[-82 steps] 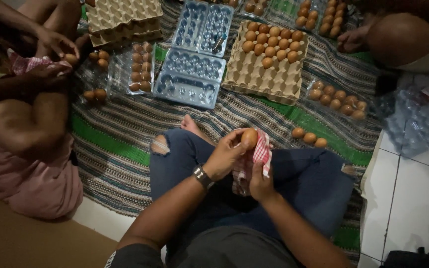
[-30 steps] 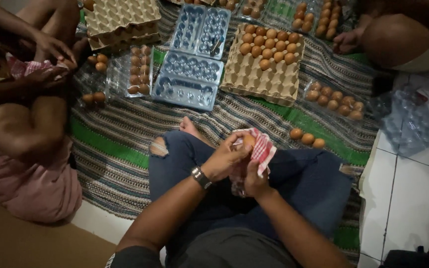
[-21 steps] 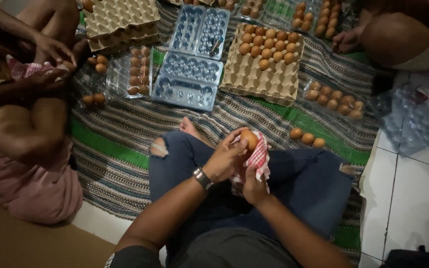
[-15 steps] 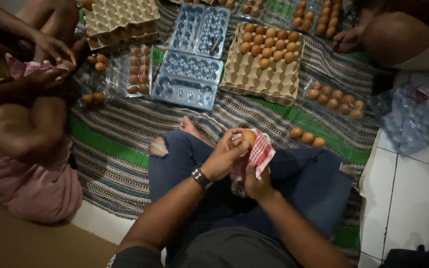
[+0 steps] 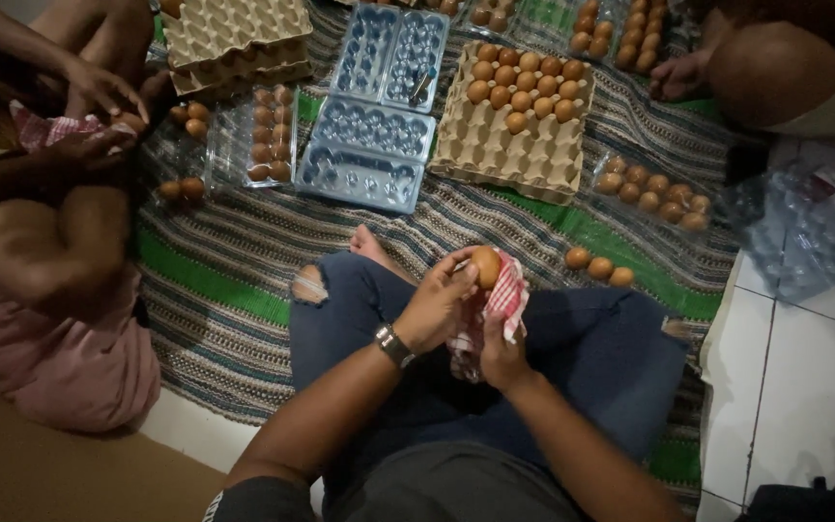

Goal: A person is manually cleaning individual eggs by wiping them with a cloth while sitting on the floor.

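- Left hand (image 5: 437, 307) has its fingers closed around a brown egg (image 5: 485, 267), held over the lap.
- Right hand (image 5: 497, 346) grips a red checked cloth (image 5: 506, 300) against the egg.
- Three loose eggs (image 5: 598, 268) lie right on the striped mat (image 5: 244, 251).

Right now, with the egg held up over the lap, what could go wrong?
The egg sits between the left hand fingertips and the checked cloth in the right hand; a slip could drop it onto the knees. Three loose eggs lie on the striped mat beside the knee, easily knocked.
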